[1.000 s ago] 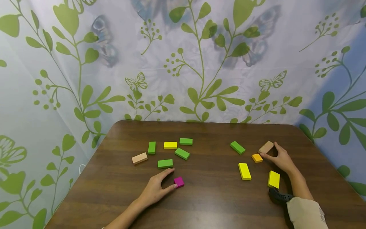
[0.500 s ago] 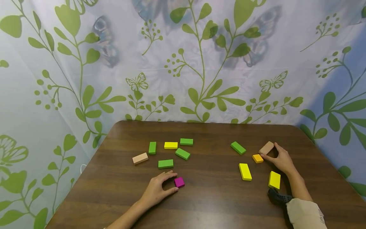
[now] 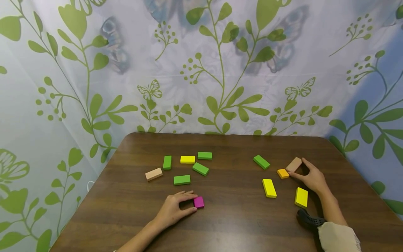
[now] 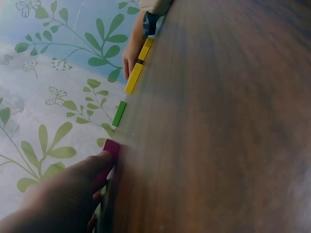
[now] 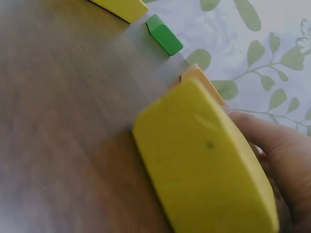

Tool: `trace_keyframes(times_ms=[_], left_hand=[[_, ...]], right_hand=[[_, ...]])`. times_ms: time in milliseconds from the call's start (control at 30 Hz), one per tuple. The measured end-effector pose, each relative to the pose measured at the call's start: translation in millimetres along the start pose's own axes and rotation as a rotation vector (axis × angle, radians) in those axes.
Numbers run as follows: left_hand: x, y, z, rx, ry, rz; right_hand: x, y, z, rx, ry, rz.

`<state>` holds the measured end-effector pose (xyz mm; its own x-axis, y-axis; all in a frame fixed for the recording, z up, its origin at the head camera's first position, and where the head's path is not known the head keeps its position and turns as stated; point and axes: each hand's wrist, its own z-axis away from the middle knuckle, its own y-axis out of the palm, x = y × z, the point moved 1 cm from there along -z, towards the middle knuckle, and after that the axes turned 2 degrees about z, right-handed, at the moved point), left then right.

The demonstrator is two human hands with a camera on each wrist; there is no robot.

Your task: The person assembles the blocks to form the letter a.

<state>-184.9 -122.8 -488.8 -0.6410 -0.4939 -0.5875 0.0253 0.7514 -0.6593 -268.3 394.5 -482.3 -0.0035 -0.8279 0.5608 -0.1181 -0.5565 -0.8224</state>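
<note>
In the head view my left hand (image 3: 172, 210) pinches a small magenta block (image 3: 198, 202) on the table, fingers at its far side and thumb at the near side. The left wrist view shows the thumb against that magenta block (image 4: 112, 147). At the right, my right hand (image 3: 313, 178) holds a tan wooden block (image 3: 294, 164) between thumb and forefinger. A small orange block (image 3: 283, 173) lies just left of that thumb. Nearer me is a yellow block (image 3: 301, 197), which hides much of the right hand in the right wrist view.
Several green blocks, among them one beyond my left hand (image 3: 182, 180), lie at the left with a yellow block (image 3: 187, 160) and a tan block (image 3: 154, 174). Another green block (image 3: 261, 162) and a yellow block (image 3: 269, 188) lie toward the right. A patterned curtain (image 3: 189, 87) hangs behind the table.
My left fingers have closed in on the magenta block, which has shifted slightly right and nearer. The tan block in my right hand has turned a little and come slightly nearer.
</note>
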Motion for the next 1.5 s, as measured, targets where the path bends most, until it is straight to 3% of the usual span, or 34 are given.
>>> trace_keyframes(times_ms=[333,633,733,900,1100,1267,1500], left_hand=[[-1.7,4.2,-0.3,0.039,0.002,0.062],[-15.3,21.3,-17.0,0.125,0.018,0.143],[-17.0,26.8,-26.2,0.15,0.028,0.163],[-14.8,32.5,-38.3,0.139,0.036,0.14],[-12.8,32.5,-40.7,0.148,0.008,0.148],[-12.1,32.3,-39.5,0.163,-0.003,0.147],[-11.0,32.7,-38.6,0.177,-0.018,0.133]], right_hand=[[12.8,-14.8,11.1,-0.025,-0.025,0.006],[82.3,-14.1,8.2,-0.068,-0.205,-0.046],[105.5,-4.4,9.1,-0.061,-0.275,-0.082],[140.8,19.5,13.2,-0.028,-0.366,-0.135],[170.1,54.9,17.8,0.059,-0.422,-0.154],[181.7,83.8,21.2,0.108,-0.462,-0.148],[180.6,111.1,22.5,0.175,-0.496,-0.125]])
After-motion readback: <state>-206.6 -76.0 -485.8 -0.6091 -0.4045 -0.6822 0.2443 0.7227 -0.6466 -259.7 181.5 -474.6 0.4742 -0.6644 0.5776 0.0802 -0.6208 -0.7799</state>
